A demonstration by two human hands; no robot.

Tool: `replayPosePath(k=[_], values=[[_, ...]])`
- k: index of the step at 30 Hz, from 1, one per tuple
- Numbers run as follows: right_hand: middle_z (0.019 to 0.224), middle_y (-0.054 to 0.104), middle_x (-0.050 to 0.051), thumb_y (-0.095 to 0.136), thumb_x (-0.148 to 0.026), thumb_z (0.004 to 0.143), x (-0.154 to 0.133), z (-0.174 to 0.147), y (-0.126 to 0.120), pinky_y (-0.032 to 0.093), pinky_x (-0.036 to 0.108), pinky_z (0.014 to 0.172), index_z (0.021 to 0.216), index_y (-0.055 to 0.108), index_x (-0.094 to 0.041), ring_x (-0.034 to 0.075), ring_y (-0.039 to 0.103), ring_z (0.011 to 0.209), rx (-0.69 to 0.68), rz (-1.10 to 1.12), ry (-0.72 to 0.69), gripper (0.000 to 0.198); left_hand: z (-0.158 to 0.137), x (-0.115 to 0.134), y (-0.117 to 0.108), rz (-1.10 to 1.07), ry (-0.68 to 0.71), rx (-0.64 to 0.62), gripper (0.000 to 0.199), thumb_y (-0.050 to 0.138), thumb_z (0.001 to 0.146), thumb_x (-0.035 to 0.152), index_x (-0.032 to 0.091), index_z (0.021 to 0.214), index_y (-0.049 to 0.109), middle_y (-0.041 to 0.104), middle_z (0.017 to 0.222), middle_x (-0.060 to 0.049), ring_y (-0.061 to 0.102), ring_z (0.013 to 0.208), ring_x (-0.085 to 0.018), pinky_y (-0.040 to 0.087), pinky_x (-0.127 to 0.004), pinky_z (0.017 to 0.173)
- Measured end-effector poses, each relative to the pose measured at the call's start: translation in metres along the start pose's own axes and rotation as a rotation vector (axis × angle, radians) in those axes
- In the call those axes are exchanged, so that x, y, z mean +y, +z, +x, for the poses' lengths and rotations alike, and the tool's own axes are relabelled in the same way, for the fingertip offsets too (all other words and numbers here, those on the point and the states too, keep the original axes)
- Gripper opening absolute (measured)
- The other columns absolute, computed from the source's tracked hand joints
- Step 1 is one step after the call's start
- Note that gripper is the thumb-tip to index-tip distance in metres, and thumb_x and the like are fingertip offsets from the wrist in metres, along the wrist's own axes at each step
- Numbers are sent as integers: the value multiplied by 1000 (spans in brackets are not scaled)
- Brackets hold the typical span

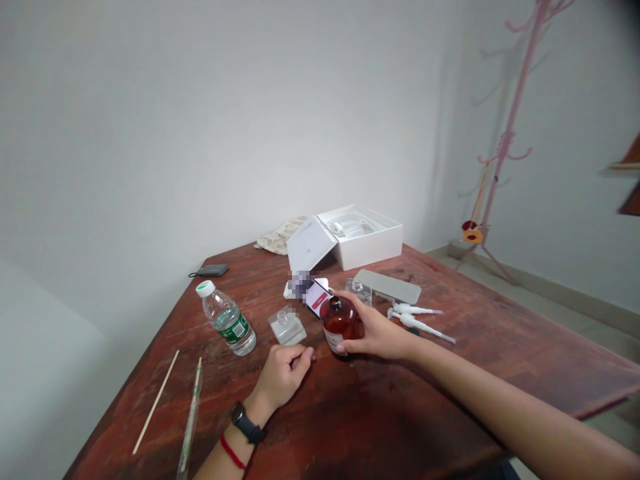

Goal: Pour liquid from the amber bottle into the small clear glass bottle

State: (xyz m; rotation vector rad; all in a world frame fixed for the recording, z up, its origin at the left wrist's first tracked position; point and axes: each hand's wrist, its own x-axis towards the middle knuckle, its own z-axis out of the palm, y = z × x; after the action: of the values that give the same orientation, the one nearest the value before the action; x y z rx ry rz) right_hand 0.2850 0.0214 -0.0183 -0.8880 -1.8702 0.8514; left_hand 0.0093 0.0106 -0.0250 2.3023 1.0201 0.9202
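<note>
A: Where's the amber bottle [334, 328]?

B: Mid-table, in the right hand [374, 332]. Fingers and thumb wrap its side firmly, and it looks nearly upright. Whether its base touches the wood, I can't tell.

A: What's inside?

B: The neck is open, but the dark glass hides any level.

A: And the left hand [284, 375]?

B: Curled into a loose fist, resting on the table [325, 433] just beside the bottle. The inside of that fist is hidden.

A: Other containers?

B: The water bottle [233, 327] stands to the left, capped, with clear liquid in it. At the back, the white box [373, 248] is open, its lid [310, 245] tilted against it; clear and white pieces lie inside, hard to make out.

A: Edges and room?

B: The phone [318, 299] lies close behind the amber bottle, so it's tight there. Right of the hand sit 2 white pump heads [417, 325]; wood shows from them to the right edge. On the left, 2 thin sticks [156, 401] lie near the edge, 1 of them in a clear sleeve. The right forearm crosses the near edge.
</note>
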Motion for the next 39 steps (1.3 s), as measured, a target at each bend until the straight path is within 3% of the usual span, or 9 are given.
replayPosePath(k=[7, 13, 17, 21, 26, 30, 34, 39], values=[[151, 61, 17, 95, -42, 75, -4, -2, -2, 40, 58, 122, 155, 36, -27, 38, 60, 139, -32, -22, 31, 101, 0, -1, 2, -27, 1, 5, 50, 54, 107, 42, 19, 69, 76, 61, 51, 0, 51, 46, -15, 37, -27, 50], [158, 53, 17, 92, -39, 79, -5, -5, -2, 34, 59, 126, 157, 27, -29, 35, 52, 147, -76, 30, 104, 102, -2, 1, 8, -112, 2, 35, 48, 57, 105, 42, 19, 64, 70, 52, 49, 2, 44, 45, -13, 32, -27, 49], [157, 53, 17, 93, -42, 78, -2, -6, -3, 32, 61, 128, 158, 24, -30, 36, 52, 147, -97, 29, 136, 106, -2, 1, 9, -44, -2, -6, 48, 55, 103, 36, 20, 58, 60, 46, 50, 3, 41, 46, -13, 26, -28, 49], [159, 51, 18, 92, -47, 77, -1, -6, -3, 33, 59, 128, 158, 22, -30, 37, 51, 148, -108, 58, 164, 108, -2, 2, 9, 18, -44, -51, 46, 54, 103, 34, 19, 60, 60, 48, 52, 3, 43, 49, -13, 24, -28, 52], [160, 49, 19, 92, -48, 75, -5, -7, -2, 31, 60, 129, 158, 23, -29, 38, 50, 149, -92, 55, 212, 110, -2, 6, 10, 25, -50, -31, 48, 61, 98, 32, 19, 53, 52, 36, 48, 6, 32, 44, -11, 16, -30, 50], [161, 47, 19, 90, -49, 75, -6, -6, -2, 27, 60, 130, 159, 22, -29, 39, 47, 151, -87, 26, 224, 110, -3, 7, 11, 10, -41, -14, 46, 62, 96, 29, 19, 52, 52, 38, 47, 6, 30, 43, -11, 14, -31, 50], [159, 49, 20, 90, -50, 76, -3, -6, -2, 32, 59, 128, 161, 18, -29, 39, 50, 147, -96, 40, 231, 113, -2, 9, 10, 2, -35, -12, 49, 63, 95, 28, 19, 50, 48, 35, 46, 6, 28, 42, -10, 13, -32, 50], [160, 46, 21, 88, -51, 78, 1, -8, -1, 33, 56, 127, 161, 19, -25, 37, 48, 149, -89, 50, 218, 111, -1, 10, 8, 119, -97, -103, 44, 60, 95, 30, 18, 54, 48, 41, 51, 4, 36, 46, -11, 17, -31, 52]])
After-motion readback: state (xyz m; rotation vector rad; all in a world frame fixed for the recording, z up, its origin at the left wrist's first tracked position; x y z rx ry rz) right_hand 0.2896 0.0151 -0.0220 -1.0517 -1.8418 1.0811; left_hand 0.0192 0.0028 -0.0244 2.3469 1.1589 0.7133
